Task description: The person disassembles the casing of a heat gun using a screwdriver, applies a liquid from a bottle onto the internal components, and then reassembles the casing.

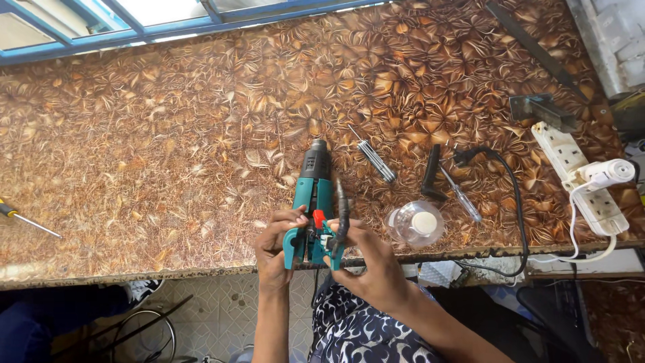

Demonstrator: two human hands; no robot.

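Observation:
A teal and black power tool (314, 195) lies on the brown patterned table (168, 168), its nose pointing away from me and its handle end opened, showing a red part and wires. My left hand (275, 245) grips the left side of the handle at the table's front edge. On the right side of the handle my right hand (366, 259) is closed, its fingers by a black cable (342, 212) that rises from the handle.
Right of the tool lie a silver screwdriver (373, 153), a clear-handled screwdriver (462, 195), a black part (431, 173), a clear lidded jar (415, 224), and a black cord (514, 202). A white power strip (581, 178) sits far right. Another screwdriver (23, 218) lies far left.

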